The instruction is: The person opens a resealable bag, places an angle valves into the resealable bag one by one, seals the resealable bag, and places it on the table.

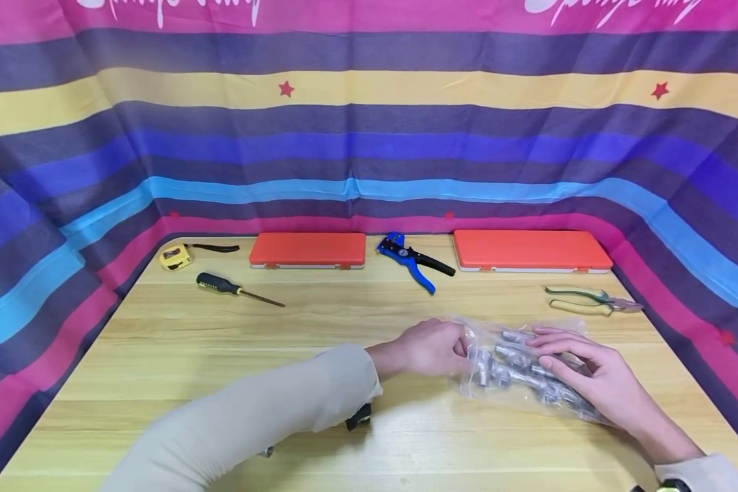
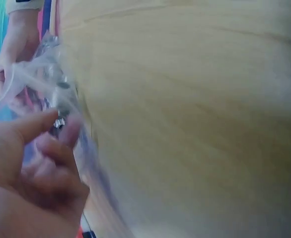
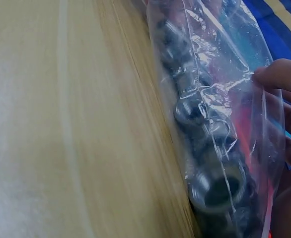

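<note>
The clear plastic bag (image 3: 225,94) is gleaming with glossy creases; inside it, smooth metal pieces (image 3: 217,188) are shining; beneath the bag, the wood-grained surface (image 1: 283,335) is showing a soft sheen; beyond the bag, smooth plastic cases (image 1: 307,249) and matt cloth (image 1: 406,147) are showing

Lit brightly and fairly evenly in the head view, with pale sheen on the light-brown wood-grain table (image 1: 160,342) toward six o'clock and soft-edged shadow beneath the light-grey fabric sleeve (image 1: 258,403) at about seven. Rendered dimmer and hazier in the left wrist view; smeared by blur at the bare left hand (image 2: 34,168) toward eight o'clock, darkened across the wood toward four. Cool-toned and moderately dim in the right wrist view; washed by glare toward eight o'clock, streaked with white glints on the clear plastic bag (image 3: 235,59) toward two.
</note>
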`<state>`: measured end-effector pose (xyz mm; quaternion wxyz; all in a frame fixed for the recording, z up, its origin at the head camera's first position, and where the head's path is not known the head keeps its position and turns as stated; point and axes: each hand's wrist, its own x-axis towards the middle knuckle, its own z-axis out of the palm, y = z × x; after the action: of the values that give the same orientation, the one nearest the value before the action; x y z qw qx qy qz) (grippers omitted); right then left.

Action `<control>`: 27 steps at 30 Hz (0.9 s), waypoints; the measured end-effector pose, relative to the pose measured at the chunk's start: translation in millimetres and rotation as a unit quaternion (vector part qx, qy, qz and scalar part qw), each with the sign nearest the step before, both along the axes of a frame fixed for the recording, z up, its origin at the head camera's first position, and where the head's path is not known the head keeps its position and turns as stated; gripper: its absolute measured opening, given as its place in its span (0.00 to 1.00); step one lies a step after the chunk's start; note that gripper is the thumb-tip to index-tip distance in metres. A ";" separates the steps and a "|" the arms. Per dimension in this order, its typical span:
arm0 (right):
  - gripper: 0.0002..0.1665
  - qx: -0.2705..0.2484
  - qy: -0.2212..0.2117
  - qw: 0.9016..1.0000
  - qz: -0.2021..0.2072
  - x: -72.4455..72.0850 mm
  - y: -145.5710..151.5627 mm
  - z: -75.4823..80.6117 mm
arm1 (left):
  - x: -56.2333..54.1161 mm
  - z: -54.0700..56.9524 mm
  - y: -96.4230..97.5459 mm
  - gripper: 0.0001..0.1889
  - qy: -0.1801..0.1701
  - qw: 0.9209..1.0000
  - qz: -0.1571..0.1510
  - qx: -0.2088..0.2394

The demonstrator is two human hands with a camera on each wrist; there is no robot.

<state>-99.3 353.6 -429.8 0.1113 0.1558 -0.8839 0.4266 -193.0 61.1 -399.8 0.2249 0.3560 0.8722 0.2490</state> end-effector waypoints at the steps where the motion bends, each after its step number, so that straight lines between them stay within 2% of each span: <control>1: 0.18 -0.001 0.003 1.000 0.003 -0.1 -0.1 -0.2 | -0.2 0.4 0.0 0.06 -0.019 1.000 -0.007 0.009; 3: 0.19 -0.003 0.006 1.000 0.004 -0.2 -0.3 -0.4 | -1.3 1.8 -1.7 0.09 -0.062 0.997 -0.029 0.024; 6: 0.19 -0.006 0.016 1.000 0.010 -1.0 -0.4 -0.3 | -2.9 5.7 -11.9 0.21 -0.129 0.989 -0.057 0.044; 8: 0.20 -0.006 0.018 1.000 0.013 -1.4 -0.5 0.0 | -5.5 8.5 -23.6 0.24 -0.148 0.985 -0.074 0.052; 12: 0.19 -0.005 0.016 1.000 0.015 -1.3 -1.0 0.8 | -14.0 11.5 -59.0 0.18 -0.150 0.982 -0.090 0.065; 15: 0.19 -0.005 0.007 1.000 0.010 -0.8 -1.6 0.6 | -17.5 12.9 -94.4 0.16 -0.144 0.985 -0.081 0.056; 18: 0.19 -0.004 0.008 1.000 0.010 -0.8 -1.5 -0.3 | -14.2 14.6 -134.4 0.16 -0.156 0.985 -0.053 0.046; 22: 0.19 -0.008 0.018 1.000 0.013 -1.0 -0.6 -0.2 | -3.0 17.2 -186.9 0.15 -0.169 0.984 -0.012 0.048; 27: 0.18 -0.008 0.012 1.000 0.006 0.9 1.0 0.8 | 15.2 19.0 -245.3 0.12 -0.145 0.988 0.012 0.051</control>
<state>-98.4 354.6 -429.0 0.1204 0.1651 -0.8781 0.4327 -177.8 -184.2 -380.8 0.3271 0.3167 0.8208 0.3451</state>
